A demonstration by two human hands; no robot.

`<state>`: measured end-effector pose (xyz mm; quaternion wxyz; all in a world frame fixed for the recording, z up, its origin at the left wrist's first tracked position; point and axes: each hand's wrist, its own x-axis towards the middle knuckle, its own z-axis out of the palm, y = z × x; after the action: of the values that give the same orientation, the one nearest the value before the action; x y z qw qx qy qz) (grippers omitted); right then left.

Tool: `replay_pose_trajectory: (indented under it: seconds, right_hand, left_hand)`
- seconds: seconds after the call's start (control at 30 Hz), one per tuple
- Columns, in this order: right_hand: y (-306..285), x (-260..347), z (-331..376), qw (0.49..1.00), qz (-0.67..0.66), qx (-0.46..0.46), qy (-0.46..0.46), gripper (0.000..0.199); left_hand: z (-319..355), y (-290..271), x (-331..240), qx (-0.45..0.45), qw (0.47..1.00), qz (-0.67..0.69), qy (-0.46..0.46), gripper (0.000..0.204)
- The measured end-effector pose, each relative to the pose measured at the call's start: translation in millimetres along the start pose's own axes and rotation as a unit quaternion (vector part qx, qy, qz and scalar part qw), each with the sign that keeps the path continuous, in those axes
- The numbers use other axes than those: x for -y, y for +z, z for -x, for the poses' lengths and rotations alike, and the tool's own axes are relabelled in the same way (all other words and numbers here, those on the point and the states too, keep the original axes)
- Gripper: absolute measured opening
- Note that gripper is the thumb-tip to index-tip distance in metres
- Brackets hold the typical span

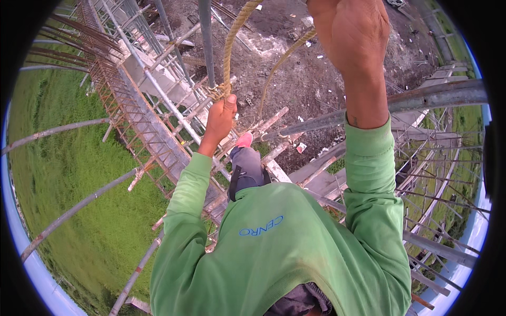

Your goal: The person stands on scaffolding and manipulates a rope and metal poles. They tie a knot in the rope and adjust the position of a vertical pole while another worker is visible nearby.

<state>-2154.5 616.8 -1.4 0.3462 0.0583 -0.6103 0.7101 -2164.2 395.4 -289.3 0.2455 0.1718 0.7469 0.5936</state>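
A thick tan rope runs down from the top edge into my left hand, whose fingers are wrapped round it with the thumb up. A vertical metal pole stands just beside that hand, with a rope lashing near its lower end. My right hand is raised close at the upper right and looks closed. A slack length of rope meets it and hangs down toward the planks. The right fingertips are cut off by the top edge.
I am high on scaffolding. A curved metal pipe crosses at right, below my right forearm. Rebar cages and a concrete beam lie at left. My shoe is near wooden planks. Far below are grass and dirt ground.
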Motion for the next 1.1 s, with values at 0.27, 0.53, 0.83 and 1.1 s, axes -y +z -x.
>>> replay_pose_trajectory:
  seconds: [0.27,0.53,0.83,1.1]
  right_hand:
    - [-14,-185,223,0.924,0.193,0.236,0.232,0.057]
    - [-14,-121,137,0.97,0.061,0.05,0.229,0.05]
    - [-32,24,4,0.844,-0.498,0.161,0.117,0.042]
    - [-122,-94,106,0.935,0.182,0.06,0.299,0.085]
  left_hand:
    - [-10,-31,-244,0.15,0.921,0.345,0.099,0.05]
    - [-38,-22,-212,0.096,0.904,0.305,0.286,0.074]
    - [-32,95,52,0.103,0.993,0.024,0.044,0.059]
    - [-35,85,-74,0.077,0.948,0.302,-0.069,0.046]
